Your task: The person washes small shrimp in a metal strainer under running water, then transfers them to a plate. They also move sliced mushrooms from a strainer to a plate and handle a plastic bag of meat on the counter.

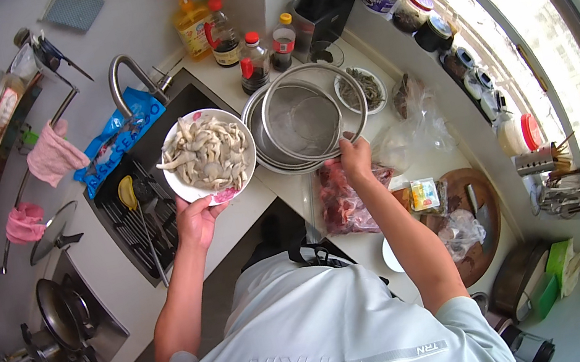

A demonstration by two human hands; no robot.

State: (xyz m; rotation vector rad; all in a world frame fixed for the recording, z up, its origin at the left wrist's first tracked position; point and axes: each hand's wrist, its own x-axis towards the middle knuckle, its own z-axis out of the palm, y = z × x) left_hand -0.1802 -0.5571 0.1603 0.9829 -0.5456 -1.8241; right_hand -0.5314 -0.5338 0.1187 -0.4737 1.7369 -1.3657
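My left hand (197, 220) holds up a white plate (171, 179) with a pink floral pattern, gripping its near edge over the sink's side. Torn oyster mushrooms (207, 155) are heaped on it. My right hand (356, 158) grips the rim of a round stainless-steel mesh strainer (308, 119). Beneath the strainer, partly hidden by it, sit stacked metal basins (256, 123) on the counter. A bag of raw red meat (342, 204) lies just below my right hand. Beyond the strainer stands a bowl of greyish strips (361, 88), too small to identify surely.
The dark sink (117, 223) with a faucet (123, 76) lies left, holding a rack, a yellow-headed utensil (127, 193) and a blue bag (124, 131). Sauce bottles (253, 62) and a knife block (321, 12) stand behind. A round chopping board (487, 227) bears a cleaver. Pans (60, 314) occupy the stove.
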